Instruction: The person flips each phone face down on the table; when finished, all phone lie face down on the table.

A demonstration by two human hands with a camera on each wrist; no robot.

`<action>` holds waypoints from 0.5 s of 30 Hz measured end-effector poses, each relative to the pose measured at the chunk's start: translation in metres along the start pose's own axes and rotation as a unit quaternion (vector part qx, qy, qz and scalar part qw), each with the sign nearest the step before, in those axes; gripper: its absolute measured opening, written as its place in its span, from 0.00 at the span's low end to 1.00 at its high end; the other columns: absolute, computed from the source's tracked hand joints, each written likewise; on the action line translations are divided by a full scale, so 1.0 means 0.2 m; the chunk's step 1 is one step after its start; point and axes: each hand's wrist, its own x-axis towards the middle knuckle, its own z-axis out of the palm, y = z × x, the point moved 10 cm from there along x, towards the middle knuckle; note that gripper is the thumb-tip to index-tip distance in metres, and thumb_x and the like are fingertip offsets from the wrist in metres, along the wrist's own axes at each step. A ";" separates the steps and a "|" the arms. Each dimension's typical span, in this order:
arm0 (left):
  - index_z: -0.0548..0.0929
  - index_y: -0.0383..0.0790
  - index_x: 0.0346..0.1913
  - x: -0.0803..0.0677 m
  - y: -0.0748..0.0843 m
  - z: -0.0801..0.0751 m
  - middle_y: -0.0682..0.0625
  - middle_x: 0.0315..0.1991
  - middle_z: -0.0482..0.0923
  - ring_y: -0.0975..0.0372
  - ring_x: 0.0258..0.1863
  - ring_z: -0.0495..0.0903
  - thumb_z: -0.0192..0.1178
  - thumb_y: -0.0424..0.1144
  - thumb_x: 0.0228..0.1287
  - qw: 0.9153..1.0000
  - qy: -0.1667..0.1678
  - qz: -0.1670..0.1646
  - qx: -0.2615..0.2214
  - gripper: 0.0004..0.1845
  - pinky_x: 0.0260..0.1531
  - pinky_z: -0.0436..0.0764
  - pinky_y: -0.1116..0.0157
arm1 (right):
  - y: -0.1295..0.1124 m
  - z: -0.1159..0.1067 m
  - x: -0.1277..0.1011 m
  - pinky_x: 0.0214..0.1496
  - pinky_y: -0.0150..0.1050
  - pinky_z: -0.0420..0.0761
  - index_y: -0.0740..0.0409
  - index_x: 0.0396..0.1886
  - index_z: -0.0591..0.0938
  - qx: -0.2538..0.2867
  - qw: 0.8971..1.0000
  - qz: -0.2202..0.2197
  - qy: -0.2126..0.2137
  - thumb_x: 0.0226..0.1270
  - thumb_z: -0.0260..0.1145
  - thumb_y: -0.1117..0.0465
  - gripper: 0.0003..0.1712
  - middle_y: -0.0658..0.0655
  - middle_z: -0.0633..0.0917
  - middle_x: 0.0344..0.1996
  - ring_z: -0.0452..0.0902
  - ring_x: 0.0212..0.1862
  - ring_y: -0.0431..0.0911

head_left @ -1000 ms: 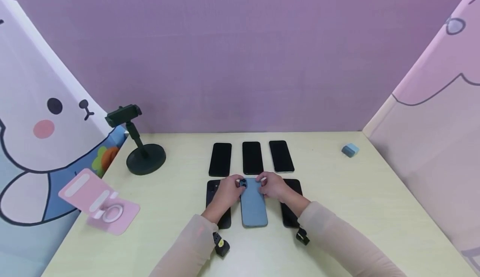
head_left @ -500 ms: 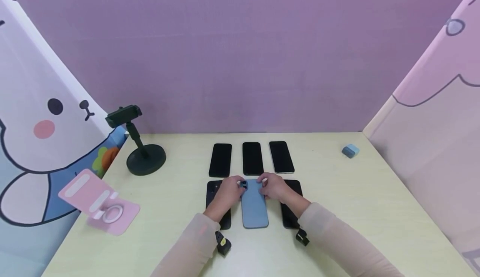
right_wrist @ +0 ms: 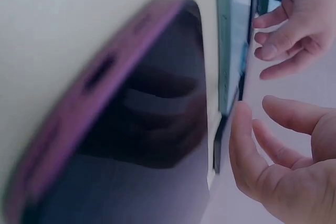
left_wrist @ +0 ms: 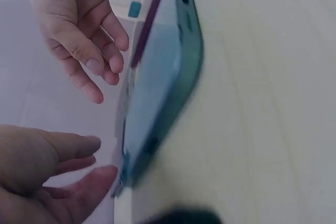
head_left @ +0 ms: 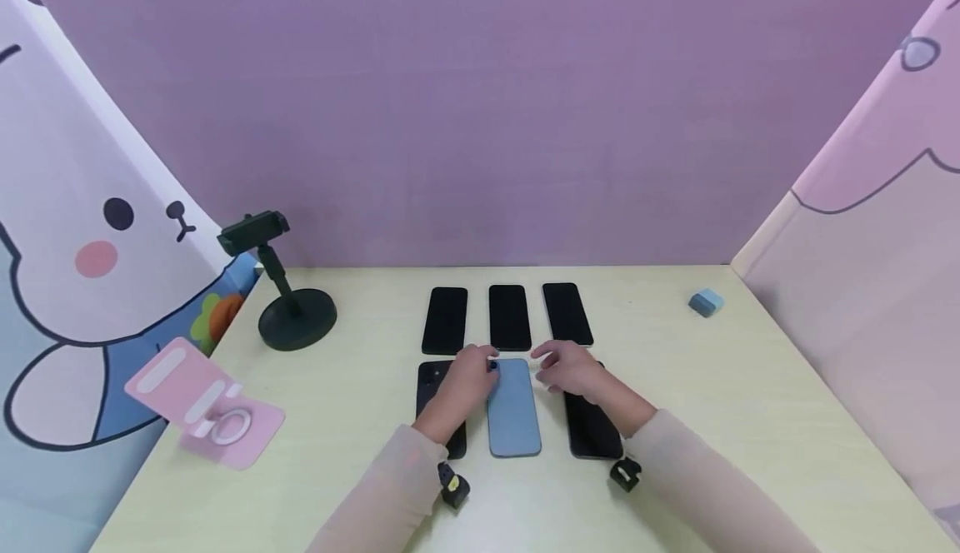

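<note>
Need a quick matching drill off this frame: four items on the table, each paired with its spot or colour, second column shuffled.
Things:
1. blue phone
2. black stand
3. pink holder
4. small blue block

Places:
A. far right of the table, alone
B. left edge of the table, nearest the camera
C. middle of the near row, between the two hands
D. far left of the table, beside the rabbit panel

Pairs: 1-C, 2-D, 3-B, 4-A
</note>
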 end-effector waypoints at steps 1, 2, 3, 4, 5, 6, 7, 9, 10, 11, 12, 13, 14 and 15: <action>0.82 0.32 0.52 0.00 0.03 0.01 0.46 0.34 0.77 0.58 0.33 0.74 0.63 0.31 0.63 1.000 0.001 0.009 -0.006 0.14 0.34 0.78 0.61 | 0.00 -0.03 -0.01 0.34 0.42 0.83 0.69 0.52 0.79 0.006 1.000 -0.006 0.002 0.61 0.64 0.75 0.18 0.60 0.77 0.35 0.79 0.30 0.50; 0.82 0.33 0.52 0.00 0.05 0.01 0.47 0.34 0.77 0.57 0.34 0.74 0.63 0.31 0.64 1.000 0.001 0.020 -0.016 0.14 0.35 0.78 0.61 | 0.00 -0.06 -0.02 0.35 0.42 0.83 0.70 0.52 0.78 0.008 1.000 -0.013 0.004 0.61 0.64 0.75 0.18 0.60 0.77 0.35 0.79 0.31 0.50; 0.82 0.33 0.52 0.00 0.08 0.02 0.47 0.34 0.78 0.57 0.34 0.74 0.62 0.30 0.64 0.999 0.002 0.032 -0.027 0.14 0.35 0.78 0.62 | 0.01 -0.09 -0.03 0.36 0.43 0.83 0.71 0.53 0.78 0.008 1.000 -0.021 0.004 0.62 0.64 0.75 0.18 0.61 0.77 0.36 0.80 0.31 0.51; 0.82 0.34 0.52 0.01 0.11 0.03 0.48 0.35 0.78 0.58 0.35 0.75 0.62 0.31 0.64 0.998 0.001 0.040 -0.039 0.14 0.36 0.78 0.63 | 0.01 -0.12 -0.04 0.37 0.44 0.83 0.71 0.53 0.78 0.006 1.000 -0.030 0.005 0.63 0.63 0.75 0.18 0.61 0.78 0.36 0.80 0.32 0.51; 0.82 0.34 0.52 0.01 0.13 0.05 0.48 0.35 0.79 0.58 0.35 0.75 0.63 0.31 0.64 0.997 -0.001 0.049 -0.052 0.14 0.36 0.78 0.63 | 0.02 -0.15 -0.05 0.37 0.44 0.82 0.71 0.53 0.78 -0.001 0.999 -0.037 0.008 0.63 0.64 0.74 0.18 0.60 0.78 0.36 0.80 0.33 0.52; 0.82 0.34 0.53 0.02 0.16 0.06 0.48 0.35 0.79 0.58 0.35 0.77 0.63 0.31 0.64 0.996 -0.004 0.056 -0.064 0.14 0.36 0.78 0.64 | 0.04 -0.18 -0.06 0.37 0.45 0.82 0.71 0.53 0.78 -0.008 0.999 -0.043 0.013 0.63 0.64 0.73 0.18 0.60 0.78 0.36 0.80 0.33 0.52; 0.82 0.34 0.53 0.02 0.18 0.08 0.49 0.35 0.80 0.59 0.36 0.78 0.63 0.31 0.64 0.996 -0.009 0.058 -0.074 0.15 0.36 0.78 0.65 | 0.05 -0.21 -0.07 0.38 0.45 0.82 0.70 0.53 0.78 -0.019 0.999 -0.047 0.019 0.63 0.64 0.72 0.18 0.60 0.78 0.36 0.80 0.34 0.53; 0.82 0.35 0.53 0.04 0.22 0.13 0.48 0.36 0.81 0.58 0.37 0.80 0.64 0.32 0.64 0.993 -0.020 0.062 -0.094 0.15 0.36 0.79 0.65 | 0.09 -0.27 -0.09 0.37 0.45 0.81 0.70 0.53 0.78 -0.044 0.997 -0.052 0.032 0.63 0.65 0.71 0.18 0.60 0.79 0.36 0.79 0.35 0.53; 0.82 0.35 0.53 0.05 0.23 0.15 0.48 0.36 0.82 0.59 0.37 0.81 0.65 0.32 0.63 0.993 -0.028 0.058 -0.100 0.15 0.36 0.79 0.66 | 0.11 -0.30 -0.10 0.37 0.45 0.81 0.69 0.52 0.79 -0.055 0.996 -0.049 0.040 0.63 0.66 0.70 0.18 0.61 0.79 0.37 0.79 0.36 0.53; 0.82 0.35 0.52 0.06 0.24 0.18 0.48 0.37 0.82 0.59 0.38 0.82 0.65 0.33 0.63 0.992 -0.035 0.055 -0.104 0.15 0.36 0.79 0.66 | 0.13 -0.32 -0.11 0.37 0.45 0.80 0.69 0.52 0.79 -0.065 0.996 -0.046 0.048 0.62 0.66 0.70 0.18 0.62 0.79 0.38 0.79 0.37 0.53; 0.83 0.36 0.52 0.06 0.25 0.20 0.48 0.37 0.82 0.59 0.38 0.82 0.65 0.33 0.63 0.992 -0.043 0.050 -0.104 0.15 0.36 0.79 0.67 | 0.15 -0.34 -0.11 0.37 0.45 0.80 0.69 0.52 0.79 -0.072 0.995 -0.041 0.053 0.62 0.67 0.70 0.18 0.63 0.80 0.39 0.79 0.38 0.53; 0.83 0.37 0.52 0.07 0.25 0.22 0.47 0.38 0.83 0.59 0.38 0.82 0.65 0.34 0.63 0.992 -0.047 0.046 -0.103 0.15 0.36 0.79 0.67 | 0.17 -0.35 -0.12 0.36 0.45 0.80 0.68 0.52 0.79 -0.078 0.995 -0.036 0.057 0.62 0.67 0.70 0.18 0.64 0.79 0.40 0.79 0.38 0.52; 0.83 0.37 0.52 0.08 0.26 0.24 0.47 0.37 0.83 0.60 0.37 0.82 0.65 0.34 0.63 0.993 -0.050 0.045 -0.102 0.14 0.35 0.79 0.67 | 0.19 -0.36 -0.12 0.36 0.44 0.81 0.69 0.52 0.79 -0.084 0.994 -0.030 0.058 0.61 0.67 0.70 0.18 0.65 0.79 0.41 0.79 0.38 0.52; 0.83 0.38 0.51 0.09 0.27 0.26 0.47 0.37 0.82 0.60 0.37 0.82 0.65 0.34 0.63 0.993 -0.052 0.042 -0.099 0.14 0.35 0.79 0.67 | 0.20 -0.37 -0.12 0.35 0.44 0.81 0.69 0.52 0.79 -0.086 0.994 -0.025 0.058 0.61 0.66 0.70 0.18 0.66 0.79 0.42 0.79 0.38 0.52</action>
